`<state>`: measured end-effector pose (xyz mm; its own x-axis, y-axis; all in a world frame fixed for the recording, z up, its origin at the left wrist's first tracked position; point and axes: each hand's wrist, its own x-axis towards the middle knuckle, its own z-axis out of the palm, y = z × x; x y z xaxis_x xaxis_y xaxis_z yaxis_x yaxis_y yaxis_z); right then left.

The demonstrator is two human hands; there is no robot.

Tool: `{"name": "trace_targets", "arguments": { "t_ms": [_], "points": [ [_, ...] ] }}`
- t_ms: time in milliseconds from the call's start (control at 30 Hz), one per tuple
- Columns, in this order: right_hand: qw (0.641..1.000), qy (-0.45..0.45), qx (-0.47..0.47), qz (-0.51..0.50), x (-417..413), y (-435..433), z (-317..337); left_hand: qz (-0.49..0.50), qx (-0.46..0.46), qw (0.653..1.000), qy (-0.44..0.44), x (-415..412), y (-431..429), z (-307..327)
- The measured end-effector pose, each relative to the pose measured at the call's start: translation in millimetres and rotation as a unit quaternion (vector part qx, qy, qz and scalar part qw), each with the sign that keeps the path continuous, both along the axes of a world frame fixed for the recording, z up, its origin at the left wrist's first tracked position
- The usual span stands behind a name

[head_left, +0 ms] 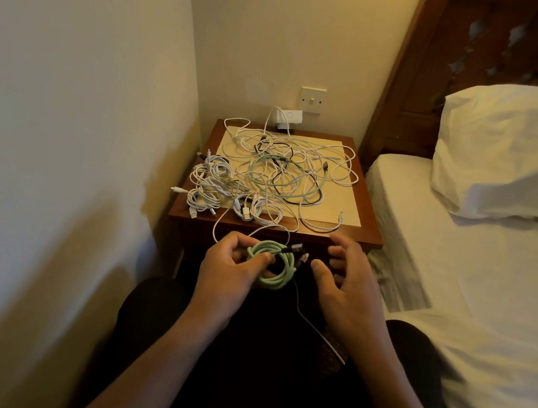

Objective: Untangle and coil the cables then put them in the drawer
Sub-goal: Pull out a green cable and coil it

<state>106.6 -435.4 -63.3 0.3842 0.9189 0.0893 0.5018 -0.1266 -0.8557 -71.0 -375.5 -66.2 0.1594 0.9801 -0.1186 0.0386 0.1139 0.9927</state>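
Just off the front edge of the nightstand (370,225), in the head view, the left hand (227,267) grips the green coil (276,275), thumb across the loops and fingers curled behind them. The coil's ring faces the camera, and its two dark plugs (299,251) stick out at the upper right, toward the right hand (346,280). That hand sits just beside the coil without touching it, its fingers loosely bent around nothing. The loose ends therefore lie to the right of the grip, and the right hand is the nearer one to tuck them in or take the coil over.

On the tabletop the tangle (292,172) sprawls from the middle to the back edge (white, black and a second green strand among it), while white bundles (209,185) already wound sit at the front left corner.

The drawer cannot be made out: the nightstand's front is dark and lies behind both hands, so open or closed is anyone's guess. A white loop (249,232) hangs over the front edge and passes behind the left hand; whether it is caught in the grip I cannot tell. A thin pale cable (309,323) runs from under the coil down across the lap, and whether it belongs to the coil is unclear.
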Motion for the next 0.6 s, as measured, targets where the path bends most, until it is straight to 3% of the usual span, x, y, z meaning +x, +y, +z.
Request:
{"name": "trace_targets", "arguments": {
  "t_ms": [100, 267, 367, 467, 600],
  "points": [
    [0.991, 0.096, -0.094, 0.007, -14, -9, -8, 0.042, -0.009, 0.999, -0.027, 6, -4, -5],
    [0.980, 0.197, -0.025, -0.006, -33, -13, -20, 0.034, -0.044, 0.998, -0.017, 9, -11, -18],
    [0.980, 0.200, -0.021, 0.004, -32, -12, -18, -0.017, -0.029, 0.999, 0.034, 2, -13, -19],
    [0.983, 0.177, -0.032, 0.024, -31, -15, -21, -0.083, 0.072, 0.979, 0.174, -5, -10, -20],
    [0.982, 0.174, -0.049, 0.055, -28, -18, -22, -0.146, 0.250, 0.912, 0.290, -10, -7, -21]
  ]
}}
